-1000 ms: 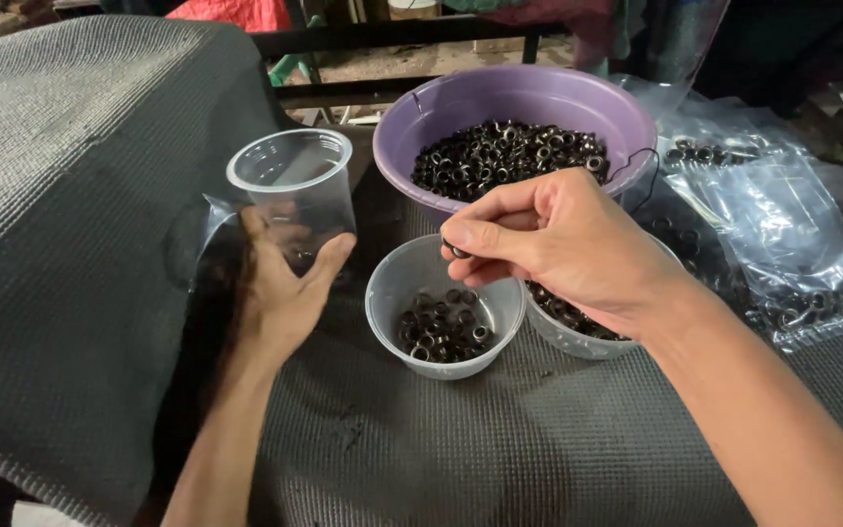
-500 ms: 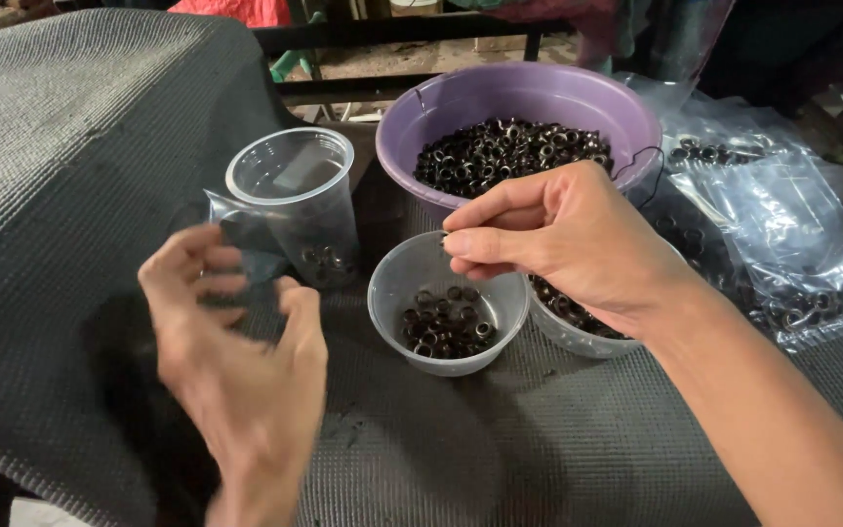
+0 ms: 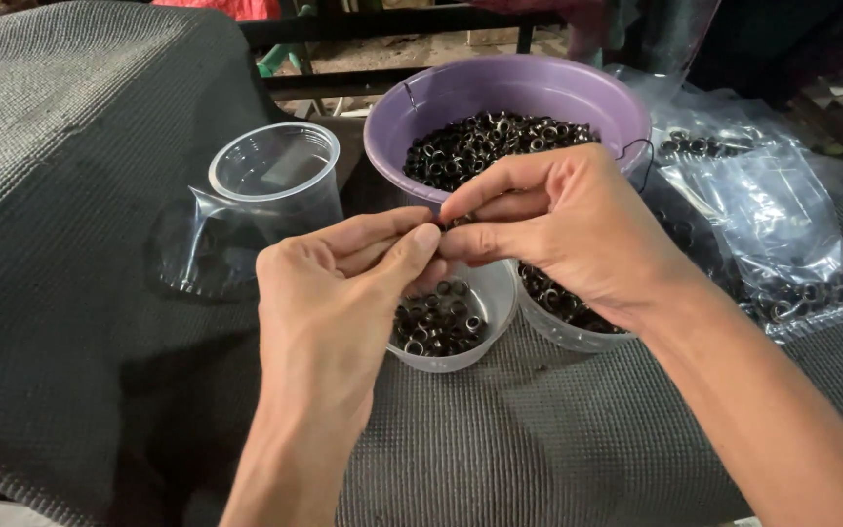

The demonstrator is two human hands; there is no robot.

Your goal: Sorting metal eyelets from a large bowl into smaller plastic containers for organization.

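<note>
Having left the clear plastic cup point(image 3: 275, 181), the left hand point(image 3: 329, 303) now meets the right hand point(image 3: 563, 229) fingertip to fingertip, both pinched together over the small bowl of metal eyelets point(image 3: 446, 317), whatever they grip hidden.

We see a small white bowl point(image 3: 485, 322) upright at centre, holding dark metal rings point(image 3: 436, 327); at its twelve o'clock, a purple basin point(image 3: 509, 93) heaped with the same rings.
</note>
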